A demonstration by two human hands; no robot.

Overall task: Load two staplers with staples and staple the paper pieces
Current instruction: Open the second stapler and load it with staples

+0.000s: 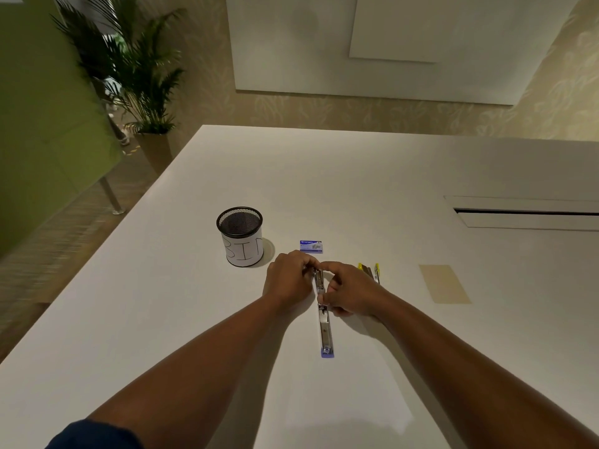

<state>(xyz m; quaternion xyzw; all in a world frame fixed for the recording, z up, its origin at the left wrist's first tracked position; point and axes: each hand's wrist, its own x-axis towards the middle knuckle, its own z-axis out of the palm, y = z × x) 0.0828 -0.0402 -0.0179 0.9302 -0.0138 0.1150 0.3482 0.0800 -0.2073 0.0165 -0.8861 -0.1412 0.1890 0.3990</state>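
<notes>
A broad white worktop (162, 319) fills the view, with a long recessed slot (525, 211) set into it at the far right. Beyond its far edge the wall is papered in a pale leaf pattern, and a large white panel (389, 43) hangs on it. At the left stand a potted palm (136, 69) and part of a green seat (42, 124) on a metal leg.

On the worktop, a black mesh cup (241, 236) wrapped in white paper marked "BIN" stands left of centre. Just to its right lies a small blue staple box (311, 246). Further right a yellow stapler (369, 270) lies partly hidden behind the right hand, and well to its right a tan paper piece (444, 284) lies flat.

The blue stapler (325, 322) lies hinged fully open in a straight line, running away from the person — its blue-tipped end nearest the viewer, its far half reaching up between the two hands. The left hand (288, 280) rests on the worktop just left of the far half, its fingers curled in toward the stapler's far end; its grip seems to pinch that end, though the contact is too small to see surely. The right hand (351, 293) sits just right of the stapler, fingers curled onto the metal channel near the hinge — its grip is closed on the stapler's middle. The fingertips of both hands nearly meet above the far end.
</notes>
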